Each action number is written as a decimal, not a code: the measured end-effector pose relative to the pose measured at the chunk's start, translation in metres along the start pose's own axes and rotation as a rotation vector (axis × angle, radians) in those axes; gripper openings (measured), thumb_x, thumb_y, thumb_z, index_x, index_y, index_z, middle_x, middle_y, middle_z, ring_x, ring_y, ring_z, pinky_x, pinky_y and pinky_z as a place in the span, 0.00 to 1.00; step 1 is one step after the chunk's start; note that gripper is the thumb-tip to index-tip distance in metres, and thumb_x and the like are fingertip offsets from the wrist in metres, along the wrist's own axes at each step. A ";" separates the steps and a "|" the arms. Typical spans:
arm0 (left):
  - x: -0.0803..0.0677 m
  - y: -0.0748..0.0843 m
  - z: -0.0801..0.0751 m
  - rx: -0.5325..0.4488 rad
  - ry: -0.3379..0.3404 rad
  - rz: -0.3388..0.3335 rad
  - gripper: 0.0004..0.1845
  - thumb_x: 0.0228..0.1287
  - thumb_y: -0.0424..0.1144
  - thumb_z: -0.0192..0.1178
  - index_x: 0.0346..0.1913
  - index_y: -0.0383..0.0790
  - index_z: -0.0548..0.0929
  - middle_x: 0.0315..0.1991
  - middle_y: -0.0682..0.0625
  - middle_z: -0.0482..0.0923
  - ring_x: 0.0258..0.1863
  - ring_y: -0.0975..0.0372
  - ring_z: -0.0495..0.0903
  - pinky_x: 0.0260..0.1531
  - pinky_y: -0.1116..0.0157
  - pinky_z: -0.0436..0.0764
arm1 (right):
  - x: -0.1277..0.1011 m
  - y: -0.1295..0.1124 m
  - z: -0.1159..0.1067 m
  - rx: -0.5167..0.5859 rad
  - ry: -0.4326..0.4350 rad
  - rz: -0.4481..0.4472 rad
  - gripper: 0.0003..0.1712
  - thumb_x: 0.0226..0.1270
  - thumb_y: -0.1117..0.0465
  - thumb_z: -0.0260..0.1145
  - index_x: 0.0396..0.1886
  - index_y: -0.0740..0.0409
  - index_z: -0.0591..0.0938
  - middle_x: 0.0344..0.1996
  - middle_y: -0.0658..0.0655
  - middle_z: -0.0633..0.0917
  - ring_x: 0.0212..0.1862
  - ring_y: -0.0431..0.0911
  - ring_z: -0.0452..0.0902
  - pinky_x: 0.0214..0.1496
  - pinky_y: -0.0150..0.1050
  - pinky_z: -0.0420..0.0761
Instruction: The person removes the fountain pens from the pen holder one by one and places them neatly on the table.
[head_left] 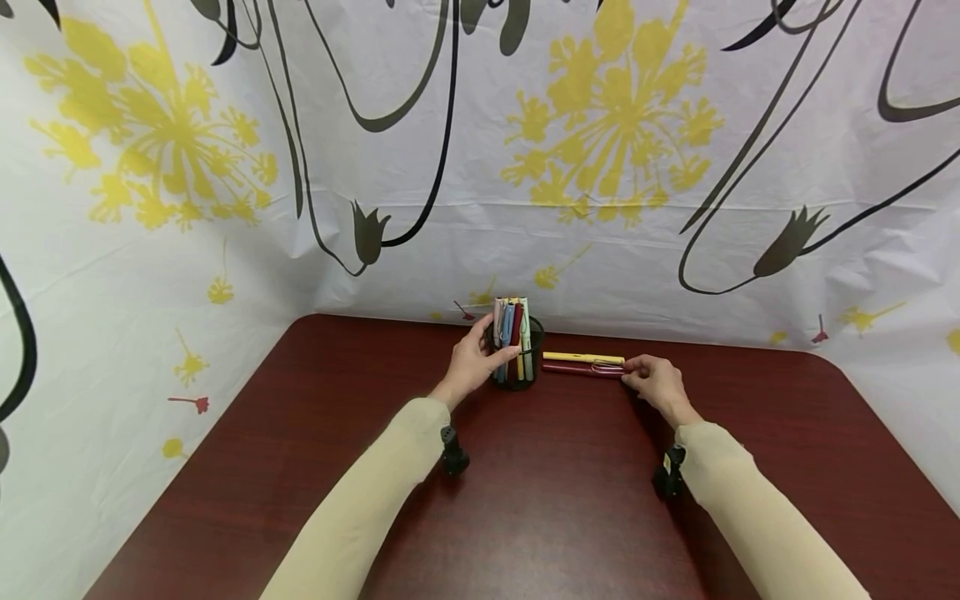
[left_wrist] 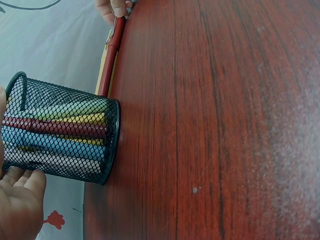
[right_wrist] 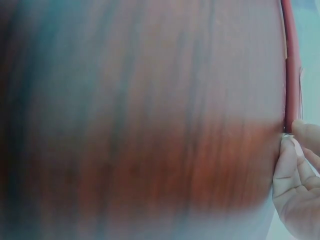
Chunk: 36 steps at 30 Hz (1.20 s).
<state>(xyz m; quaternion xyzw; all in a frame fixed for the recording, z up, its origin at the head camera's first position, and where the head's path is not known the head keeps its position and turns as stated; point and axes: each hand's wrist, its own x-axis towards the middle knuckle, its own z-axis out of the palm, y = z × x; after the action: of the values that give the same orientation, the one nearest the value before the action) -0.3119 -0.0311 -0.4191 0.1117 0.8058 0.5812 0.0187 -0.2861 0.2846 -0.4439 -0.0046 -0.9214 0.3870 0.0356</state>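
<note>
My left hand [head_left: 474,364] holds a black mesh pen holder [left_wrist: 60,130], thumb on the near side and fingers around its left side. Upright inside stand several pens: light blue [head_left: 507,325], dark red, yellow, pale green [head_left: 526,342] and a pale one. To the right of the holder a yellow pen [head_left: 577,357] and a dark red pen [head_left: 573,368] lie side by side on the table, the red one nearer me. With thumb and fingertips my right hand [head_left: 660,386] pinches the right end of the red pen, also seen in the right wrist view.
The dark red wooden table [head_left: 562,500] has rounded far corners. Behind it and along the sides hangs a white sheet [head_left: 420,292] with yellow and grey flower prints, close behind the pen holder. A black wrist camera [head_left: 453,452] sits on the left sleeve, another [head_left: 669,473] on the right.
</note>
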 end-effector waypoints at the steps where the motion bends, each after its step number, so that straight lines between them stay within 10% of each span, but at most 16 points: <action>1: 0.000 0.000 0.000 0.002 -0.001 0.001 0.42 0.59 0.47 0.65 0.73 0.49 0.55 0.69 0.43 0.61 0.69 0.53 0.61 0.62 0.55 0.70 | 0.000 0.000 0.000 0.003 -0.002 -0.004 0.14 0.64 0.68 0.62 0.48 0.70 0.80 0.39 0.68 0.84 0.34 0.51 0.82 0.30 0.35 0.81; 17: 0.000 -0.001 0.001 0.018 0.007 0.015 0.43 0.59 0.47 0.65 0.74 0.48 0.55 0.70 0.42 0.60 0.69 0.52 0.60 0.62 0.55 0.69 | 0.001 -0.005 -0.004 0.308 0.089 0.021 0.19 0.66 0.68 0.61 0.53 0.76 0.74 0.30 0.53 0.83 0.30 0.34 0.80 0.35 0.28 0.82; 32: 0.000 0.000 0.000 0.018 -0.001 0.006 0.43 0.59 0.48 0.65 0.74 0.49 0.54 0.71 0.44 0.57 0.70 0.52 0.59 0.63 0.55 0.68 | 0.010 -0.078 0.022 0.930 0.103 0.049 0.06 0.66 0.66 0.62 0.39 0.52 0.79 0.25 0.46 0.81 0.30 0.35 0.79 0.38 0.27 0.81; 36: 0.000 0.001 -0.001 0.002 -0.009 -0.003 0.43 0.59 0.48 0.65 0.74 0.49 0.55 0.71 0.45 0.58 0.69 0.53 0.61 0.62 0.55 0.69 | 0.013 -0.099 0.029 0.992 0.075 0.048 0.09 0.66 0.67 0.62 0.45 0.61 0.78 0.25 0.46 0.81 0.31 0.37 0.79 0.38 0.27 0.81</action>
<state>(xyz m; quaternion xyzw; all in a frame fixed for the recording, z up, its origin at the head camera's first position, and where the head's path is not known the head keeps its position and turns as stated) -0.3124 -0.0316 -0.4183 0.1133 0.8064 0.5800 0.0232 -0.2988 0.1951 -0.3925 -0.0224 -0.6239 0.7790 0.0579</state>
